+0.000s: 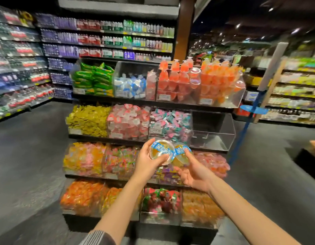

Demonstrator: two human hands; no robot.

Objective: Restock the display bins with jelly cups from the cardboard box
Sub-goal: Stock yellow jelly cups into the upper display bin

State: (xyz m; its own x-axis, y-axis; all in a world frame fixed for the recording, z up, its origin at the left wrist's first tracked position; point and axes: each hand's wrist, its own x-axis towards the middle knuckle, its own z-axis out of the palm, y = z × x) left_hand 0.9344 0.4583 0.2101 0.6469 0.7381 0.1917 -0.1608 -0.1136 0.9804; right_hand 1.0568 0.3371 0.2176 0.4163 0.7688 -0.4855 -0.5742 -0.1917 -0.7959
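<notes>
1. The left hand (147, 162) is curled round a round clear plastic jelly cup with a blue-and-white foil lid (161, 151) — thumb under its near rim, fingers behind — and holds it up in front of the tiered black display stand (107, 101), level with the third shelf from the top.
2. Just right of it, touching lid to lid, a second clear jelly cup with yellow jelly and the same blue lid (181, 153) sits in the fingertips of the right hand (192, 171), palm up, fingers closed on the cup's underside.
3. Further right, at the right end of the stand's second shelf, the empty clear acrylic display bin (212, 131) stands with nothing in it; the bins beside it look full.
4. The step in hand seems to be the carry — both cups are lifted but not yet placed.
5. The next move probably calls for raising both hands up and right over that bin's open front and letting go gently.
6. The cardboard box cannot be made out with any certainty.
</notes>
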